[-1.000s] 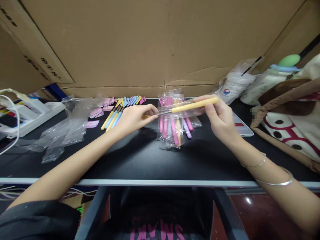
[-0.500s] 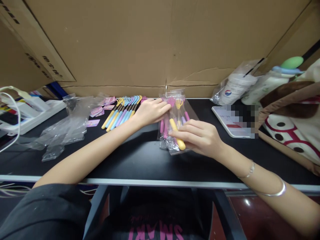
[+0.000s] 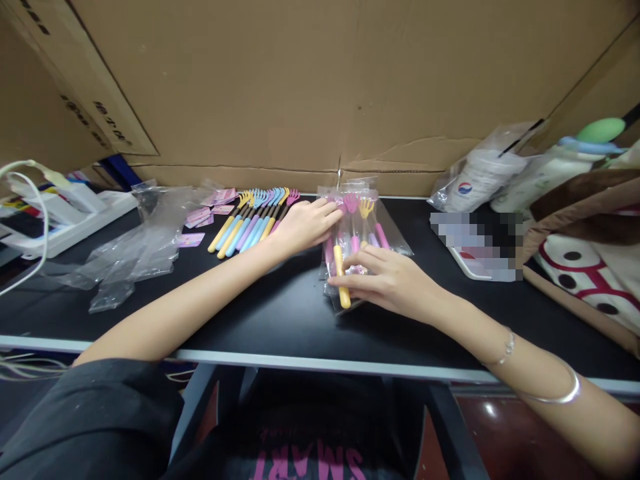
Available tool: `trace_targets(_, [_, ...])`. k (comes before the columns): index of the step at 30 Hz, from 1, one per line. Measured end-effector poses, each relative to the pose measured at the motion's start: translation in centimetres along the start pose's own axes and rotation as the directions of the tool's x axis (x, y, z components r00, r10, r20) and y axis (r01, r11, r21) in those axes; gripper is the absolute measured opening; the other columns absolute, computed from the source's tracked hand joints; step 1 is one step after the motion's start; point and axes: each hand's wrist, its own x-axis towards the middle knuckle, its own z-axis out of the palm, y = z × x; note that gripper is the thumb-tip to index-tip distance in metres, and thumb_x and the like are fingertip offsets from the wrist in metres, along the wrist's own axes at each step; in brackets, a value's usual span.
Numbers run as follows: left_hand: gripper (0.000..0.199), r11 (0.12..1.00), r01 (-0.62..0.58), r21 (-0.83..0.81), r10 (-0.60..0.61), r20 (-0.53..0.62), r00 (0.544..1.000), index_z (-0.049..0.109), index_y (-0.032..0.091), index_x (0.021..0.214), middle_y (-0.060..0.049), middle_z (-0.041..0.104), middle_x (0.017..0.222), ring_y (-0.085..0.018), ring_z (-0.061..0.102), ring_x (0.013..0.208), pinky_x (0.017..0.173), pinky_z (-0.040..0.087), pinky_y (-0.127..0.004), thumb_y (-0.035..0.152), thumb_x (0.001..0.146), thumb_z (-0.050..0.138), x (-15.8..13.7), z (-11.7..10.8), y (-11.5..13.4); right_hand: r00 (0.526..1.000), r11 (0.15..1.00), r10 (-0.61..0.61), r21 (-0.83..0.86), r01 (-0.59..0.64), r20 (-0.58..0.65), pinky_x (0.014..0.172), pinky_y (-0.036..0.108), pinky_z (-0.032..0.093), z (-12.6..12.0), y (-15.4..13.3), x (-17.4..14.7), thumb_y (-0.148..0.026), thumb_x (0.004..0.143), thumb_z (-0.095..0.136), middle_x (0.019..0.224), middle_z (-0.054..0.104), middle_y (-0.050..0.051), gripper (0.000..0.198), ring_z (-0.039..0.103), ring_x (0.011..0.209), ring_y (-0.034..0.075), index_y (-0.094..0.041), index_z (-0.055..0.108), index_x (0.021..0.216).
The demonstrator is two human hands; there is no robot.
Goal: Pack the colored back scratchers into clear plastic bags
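My right hand (image 3: 395, 283) has its fingers around the yellow handle of a back scratcher (image 3: 344, 297), which lies over several clear plastic bags. My left hand (image 3: 307, 223) is closed at the upper left of these bags, its fingertips on the plastic; what lies under them is hidden. In the bags are more back scratchers, among them one with a pink claw head (image 3: 351, 202) and one with a yellow claw head (image 3: 367, 208). Left of my left hand, a row of unbagged back scratchers (image 3: 250, 230) with yellow, blue and purple handles lies side by side.
Loose clear bags (image 3: 145, 240) and small pink cards (image 3: 191, 239) lie to the left, near a white power strip (image 3: 95, 213). At right are a phone (image 3: 475, 270), a bagged cup (image 3: 473, 187), a bottle (image 3: 565, 167) and a cloth bag (image 3: 590, 267). Cardboard (image 3: 280, 93) stands behind.
The yellow handle in my right hand has swung from a slant to nearly upright, and my right fingers have spread a little. My left hand stays by the top of the bags.
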Motion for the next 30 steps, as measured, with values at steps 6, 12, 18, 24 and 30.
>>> trace_targets(6, [0.032, 0.982, -0.073, -0.173, 0.088, 0.084, 0.993, 0.058, 0.019, 0.12, -0.006, 0.062, 0.124, -0.021, 0.06, 0.107, 0.09, 0.043, -0.031, 0.016, 0.089, 0.051, -0.7, -0.2, -0.1, 0.999, 0.997, 0.029, 0.073, -0.031, 0.032, 0.072, 0.031, 0.051, 0.4, 0.1, -0.2, -0.031, 0.096, 0.05, 0.102, 0.068, 0.008, 0.028, 0.062, 0.084, 0.018, -0.023, 0.069, 0.114])
trace_targets(12, [0.03, 0.956, -0.228, -0.183, 0.236, 0.02, 0.972, 0.06, 0.018, 0.116, -0.007, 0.065, 0.123, -0.021, 0.059, 0.109, 0.096, 0.039, -0.035, 0.014, 0.088, 0.049, -3.3, -2.3, 1.4, 1.0, 0.998, 0.007, 0.069, -0.007, -0.007, 0.076, 0.032, 0.049, 0.3, 0.1, -0.1, -0.03, 0.097, 0.05, 0.099, 0.069, 0.008, 0.026, 0.063, 0.087, 0.019, -0.02, 0.069, 0.11])
trace_targets(18, [0.024, 0.93, -0.31, -0.197, 0.311, -0.026, 0.95, 0.061, 0.02, 0.111, -0.003, 0.069, 0.116, -0.022, 0.058, 0.109, 0.095, 0.038, -0.036, 0.023, 0.088, 0.054, -5.6, -6.0, 2.2, 0.999, 0.997, 0.019, 0.068, -0.021, 0.033, 0.074, 0.031, 0.047, -0.3, 0.0, 0.0, -0.017, 0.095, 0.05, 0.088, 0.071, 0.006, 0.018, 0.06, 0.083, 0.018, -0.016, 0.067, 0.094])
trace_targets(24, [0.011, 0.887, -0.384, -0.256, 0.383, -0.056, 0.922, 0.065, 0.021, 0.092, -0.001, 0.069, 0.092, -0.018, 0.059, 0.086, 0.077, 0.04, -0.032, 0.019, 0.088, 0.055, -5.9, -7.3, 4.4, 0.998, 0.997, 0.035, 0.068, -0.039, 0.05, 0.07, 0.029, 0.044, -0.5, -0.1, -0.1, -0.017, 0.095, 0.047, 0.079, 0.067, 0.005, 0.02, 0.057, 0.079, 0.018, -0.016, 0.063, 0.084])
trace_targets(30, [0.014, 0.826, -0.464, -0.321, 0.445, -0.135, 0.885, 0.063, 0.022, 0.091, 0.0, 0.064, 0.086, -0.016, 0.056, 0.083, 0.075, 0.039, -0.03, 0.017, 0.088, 0.051, -6.3, -6.7, 6.2, 0.997, 0.996, 0.05, 0.075, -0.055, 0.06, 0.068, 0.028, 0.042, -0.6, -0.1, -0.1, -0.017, 0.095, 0.048, 0.078, 0.065, 0.005, 0.019, 0.056, 0.076, 0.017, -0.017, 0.063, 0.082])
